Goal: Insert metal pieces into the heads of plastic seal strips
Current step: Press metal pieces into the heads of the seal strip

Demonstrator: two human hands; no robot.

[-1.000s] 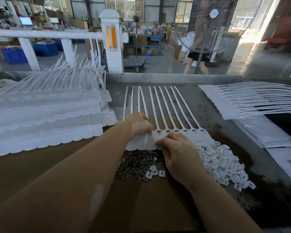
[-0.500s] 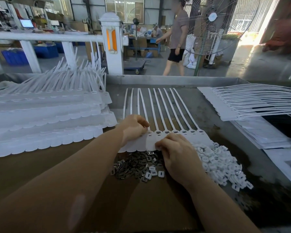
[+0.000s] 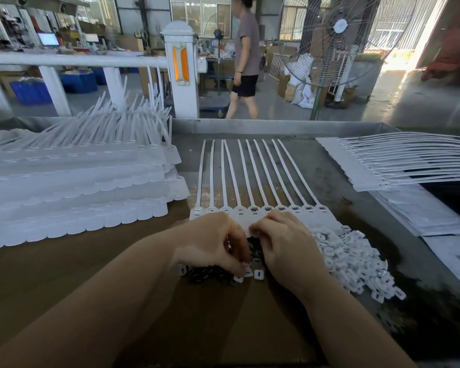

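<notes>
A sunlit workshop with grey concrete floor (image 3: 409, 102), white railing (image 3: 72, 59), standing fan (image 3: 337, 41) and tall windows (image 3: 199, 14).

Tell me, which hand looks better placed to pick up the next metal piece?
Probably the left hand: its curled fingertips are down in the dark metal pieces. The right hand rests at the seal strip heads.

Seal strips (image 3: 252, 179) centre on tabletop (image 3: 329, 166), stacks (image 3: 72, 187) left, caps (image 3: 353, 264) right, metal pieces (image 3: 210, 273) in front.
</notes>
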